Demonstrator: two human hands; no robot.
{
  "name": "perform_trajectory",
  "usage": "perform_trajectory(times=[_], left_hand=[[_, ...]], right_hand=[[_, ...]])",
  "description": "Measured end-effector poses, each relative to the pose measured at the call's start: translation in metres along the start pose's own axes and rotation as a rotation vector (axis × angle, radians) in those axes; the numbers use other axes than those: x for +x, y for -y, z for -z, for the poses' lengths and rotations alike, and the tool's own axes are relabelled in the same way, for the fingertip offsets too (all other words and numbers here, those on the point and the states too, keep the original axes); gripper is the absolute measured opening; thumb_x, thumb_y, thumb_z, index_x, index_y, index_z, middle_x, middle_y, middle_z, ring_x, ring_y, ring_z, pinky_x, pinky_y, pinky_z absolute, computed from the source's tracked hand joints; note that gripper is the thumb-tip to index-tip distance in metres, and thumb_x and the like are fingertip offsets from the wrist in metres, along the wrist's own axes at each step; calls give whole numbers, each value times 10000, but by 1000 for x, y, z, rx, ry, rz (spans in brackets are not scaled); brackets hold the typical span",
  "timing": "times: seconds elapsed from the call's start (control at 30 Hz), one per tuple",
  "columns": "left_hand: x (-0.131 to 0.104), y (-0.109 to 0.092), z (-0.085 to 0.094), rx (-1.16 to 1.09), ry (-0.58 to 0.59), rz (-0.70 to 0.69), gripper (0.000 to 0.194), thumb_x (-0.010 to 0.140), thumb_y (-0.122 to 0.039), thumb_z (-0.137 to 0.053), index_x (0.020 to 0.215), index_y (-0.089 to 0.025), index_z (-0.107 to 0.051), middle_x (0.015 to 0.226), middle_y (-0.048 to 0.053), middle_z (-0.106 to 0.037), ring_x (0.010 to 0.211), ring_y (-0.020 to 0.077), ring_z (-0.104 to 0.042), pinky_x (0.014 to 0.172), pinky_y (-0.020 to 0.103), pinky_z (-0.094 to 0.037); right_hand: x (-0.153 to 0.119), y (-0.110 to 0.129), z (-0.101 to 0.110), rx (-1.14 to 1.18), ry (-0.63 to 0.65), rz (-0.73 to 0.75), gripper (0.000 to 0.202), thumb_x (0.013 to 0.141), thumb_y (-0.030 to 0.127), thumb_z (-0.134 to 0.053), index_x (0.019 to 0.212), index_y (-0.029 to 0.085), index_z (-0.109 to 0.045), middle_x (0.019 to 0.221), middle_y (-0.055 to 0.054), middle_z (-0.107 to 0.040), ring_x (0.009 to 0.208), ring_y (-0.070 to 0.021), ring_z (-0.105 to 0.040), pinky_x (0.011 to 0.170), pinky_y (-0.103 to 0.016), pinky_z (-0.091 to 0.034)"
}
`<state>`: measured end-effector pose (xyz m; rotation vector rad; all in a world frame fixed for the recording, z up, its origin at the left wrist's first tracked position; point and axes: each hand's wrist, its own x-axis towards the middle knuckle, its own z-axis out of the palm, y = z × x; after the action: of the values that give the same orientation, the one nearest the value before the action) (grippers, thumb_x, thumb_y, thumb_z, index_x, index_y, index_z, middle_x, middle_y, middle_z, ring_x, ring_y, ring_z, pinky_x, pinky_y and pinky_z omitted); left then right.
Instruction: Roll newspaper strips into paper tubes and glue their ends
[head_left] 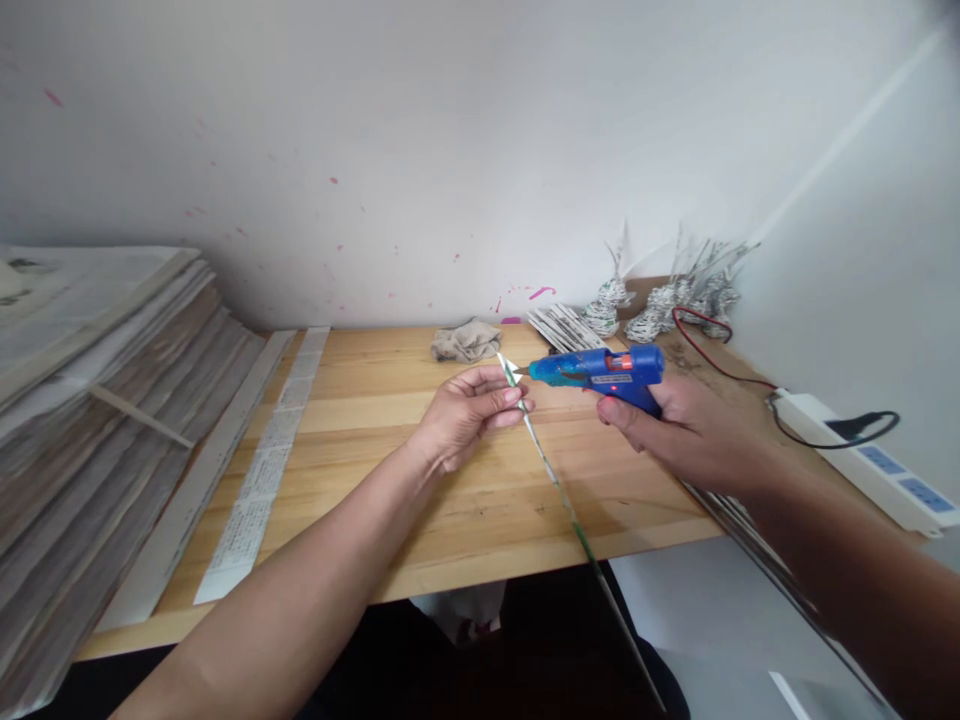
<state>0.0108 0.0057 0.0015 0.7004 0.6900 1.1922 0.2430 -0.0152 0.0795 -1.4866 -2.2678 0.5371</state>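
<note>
In my left hand [480,410], thumb and fingers pinch the upper end of a long thin rolled paper stick [559,485]. The stick slants down to the right, past the table's front edge. A small white paper flap stands open at its top. My right hand [667,425] is closed round the handle of a blue hot glue gun [600,370]. A small red light shows on the gun. Its nozzle points left and meets or nearly meets the paper flap; whether they touch I cannot tell.
Stacked newspaper [97,430] rises at the left, beside paper strips [262,470] on the wooden table [390,500]. Behind lie a crumpled grey cloth [466,341], short paper sticks [566,328] and woven paper pieces [675,305]. A power strip [862,460] with cords sits at the right.
</note>
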Motion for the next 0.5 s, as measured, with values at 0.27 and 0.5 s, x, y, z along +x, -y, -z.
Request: perform_trajectory(times=[0.27, 0.5], left_hand=[[-1, 1, 0, 4, 8, 1, 257, 667, -73, -822, 880, -110, -683, 826, 50, -727, 727, 159, -734, 631, 213, -595], [0, 1, 1, 7, 10, -7, 272, 649, -97, -842, 876, -117, -694, 823, 47, -728, 732, 158, -732, 642, 219, -595]], right_hand=[[1, 2, -1, 3, -2, 14, 485, 905, 622, -462, 660, 203, -452, 554, 18, -489, 521, -127, -424, 526, -289, -283], [-1, -2, -1, 51, -13, 15, 441, 886, 608, -515, 736, 194, -544, 607, 8, -521, 550, -146, -455, 523, -297, -279]])
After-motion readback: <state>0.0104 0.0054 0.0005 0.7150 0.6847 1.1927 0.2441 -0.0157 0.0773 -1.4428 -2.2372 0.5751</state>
